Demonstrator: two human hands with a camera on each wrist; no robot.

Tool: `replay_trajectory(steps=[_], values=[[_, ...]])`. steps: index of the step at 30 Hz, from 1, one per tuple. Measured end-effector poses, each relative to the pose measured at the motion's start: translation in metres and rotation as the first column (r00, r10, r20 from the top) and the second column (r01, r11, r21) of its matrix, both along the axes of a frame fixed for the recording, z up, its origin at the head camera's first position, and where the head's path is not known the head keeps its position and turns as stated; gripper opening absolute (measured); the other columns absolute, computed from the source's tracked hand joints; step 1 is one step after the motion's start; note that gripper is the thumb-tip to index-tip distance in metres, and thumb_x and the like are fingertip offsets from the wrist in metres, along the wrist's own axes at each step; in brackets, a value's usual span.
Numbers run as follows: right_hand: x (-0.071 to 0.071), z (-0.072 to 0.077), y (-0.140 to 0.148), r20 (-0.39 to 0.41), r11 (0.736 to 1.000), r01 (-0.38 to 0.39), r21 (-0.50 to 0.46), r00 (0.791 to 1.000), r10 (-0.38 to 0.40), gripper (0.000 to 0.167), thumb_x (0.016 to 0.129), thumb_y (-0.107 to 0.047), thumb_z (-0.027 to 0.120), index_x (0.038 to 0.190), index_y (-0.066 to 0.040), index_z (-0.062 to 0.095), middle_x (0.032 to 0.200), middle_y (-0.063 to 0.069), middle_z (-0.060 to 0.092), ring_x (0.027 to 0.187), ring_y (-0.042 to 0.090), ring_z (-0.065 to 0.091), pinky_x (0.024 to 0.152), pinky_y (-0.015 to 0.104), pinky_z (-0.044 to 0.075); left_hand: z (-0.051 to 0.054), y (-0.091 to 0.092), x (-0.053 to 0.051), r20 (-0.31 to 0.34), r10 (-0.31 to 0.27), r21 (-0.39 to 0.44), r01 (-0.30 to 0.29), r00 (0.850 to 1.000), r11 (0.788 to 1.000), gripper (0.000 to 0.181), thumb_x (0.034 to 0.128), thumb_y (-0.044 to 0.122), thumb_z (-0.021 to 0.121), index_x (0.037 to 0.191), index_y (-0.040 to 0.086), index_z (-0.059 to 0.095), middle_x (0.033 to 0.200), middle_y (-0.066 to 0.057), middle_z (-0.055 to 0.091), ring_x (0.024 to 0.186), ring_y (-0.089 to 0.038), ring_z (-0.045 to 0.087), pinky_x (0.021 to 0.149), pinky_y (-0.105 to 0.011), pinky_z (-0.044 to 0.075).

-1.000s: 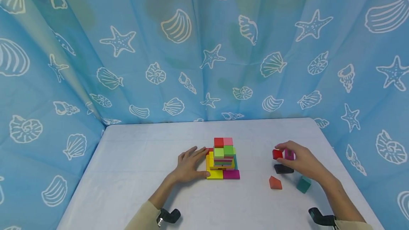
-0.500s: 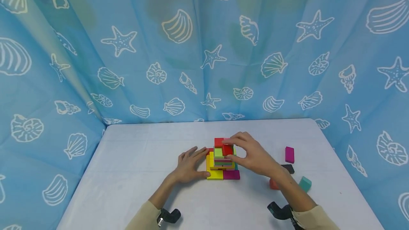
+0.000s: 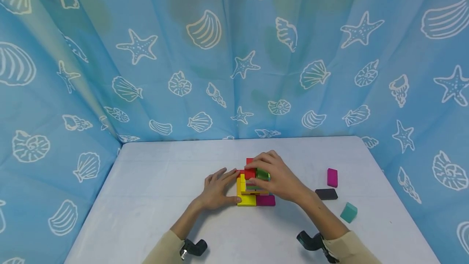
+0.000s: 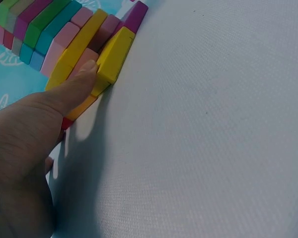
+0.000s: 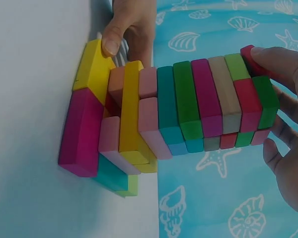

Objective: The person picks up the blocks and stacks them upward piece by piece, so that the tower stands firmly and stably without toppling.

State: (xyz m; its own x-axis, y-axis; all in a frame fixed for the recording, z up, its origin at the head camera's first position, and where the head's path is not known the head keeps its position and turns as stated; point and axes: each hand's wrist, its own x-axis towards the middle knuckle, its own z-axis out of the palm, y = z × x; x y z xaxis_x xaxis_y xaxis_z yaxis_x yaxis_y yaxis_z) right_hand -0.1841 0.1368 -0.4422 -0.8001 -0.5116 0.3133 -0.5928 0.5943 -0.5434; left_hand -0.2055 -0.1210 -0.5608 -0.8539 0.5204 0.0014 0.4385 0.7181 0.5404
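A tower of coloured wooden blocks [image 3: 250,187] stands on the white table, wide at its base. At its top my right hand [image 3: 280,176] pinches a small red block [image 3: 250,174] between thumb and fingers. In the right wrist view this red block [image 5: 253,60] sits at the top end beside a dark green block [image 5: 266,103]; whether it bears fully on the tower I cannot tell. My left hand [image 3: 217,190] rests against the tower's left side, fingers spread. Its thumb touches a yellow base block [image 4: 115,55] in the left wrist view.
Right of the tower lie a magenta block [image 3: 332,177], a black block [image 3: 326,194] and a teal block [image 3: 349,212]. A blue shell-patterned curtain [image 3: 234,72] hangs behind the table [image 3: 165,174] and at both sides.
My right hand has carried the red block left from the loose blocks to the tower top. The right forearm now covers where the orange block lay. The left hand has stayed put.
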Motion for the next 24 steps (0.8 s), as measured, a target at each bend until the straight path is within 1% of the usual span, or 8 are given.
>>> replay_trajectory(steps=[5, 13, 24], values=[[-0.0006, -0.002, 0.001, -0.037, 1.0, 0.007, 0.018, 0.999, -0.006, 0.038, 0.082, -0.037, 0.084, 0.118, -0.033, 0.073, 0.12, -0.014, 0.059, 0.118, 0.007, 0.043, 0.097, 0.039, 0.052, 0.0001, 0.0007, -0.0002, -0.001, 0.001, -0.01, -0.001, 1.0, 1.0, 0.089, 0.084, 0.059, 0.071, 0.159, 0.03, 0.032, 0.163, 0.003, 0.033, 0.151, -0.034, 0.018, 0.113, -0.066, 0.019], [-0.0003, -0.0045, 0.0014, -0.116, 0.999, 0.02, 0.042, 0.993, -0.015, 0.042, 0.077, -0.031, 0.089, 0.116, -0.034, 0.074, 0.118, -0.012, 0.059, 0.119, 0.009, 0.042, 0.096, 0.039, 0.053, 0.002, 0.0004, 0.0009, 0.006, 0.008, -0.002, -0.008, 1.0, 1.0, 0.089, 0.084, 0.058, 0.071, 0.158, 0.028, 0.034, 0.163, 0.001, 0.033, 0.151, -0.035, 0.018, 0.112, -0.067, 0.018], [-0.0003, -0.0061, 0.0021, -0.147, 0.998, 0.043, 0.047, 0.988, -0.036, 0.044, 0.075, -0.032, 0.089, 0.116, -0.036, 0.073, 0.117, -0.011, 0.058, 0.117, 0.009, 0.041, 0.095, 0.038, 0.052, 0.0018, 0.0007, 0.0001, 0.014, 0.007, 0.002, -0.007, 1.0, 1.0, 0.089, 0.0839, 0.059, 0.071, 0.158, 0.028, 0.033, 0.164, 0.002, 0.032, 0.151, -0.035, 0.017, 0.112, -0.068, 0.017]])
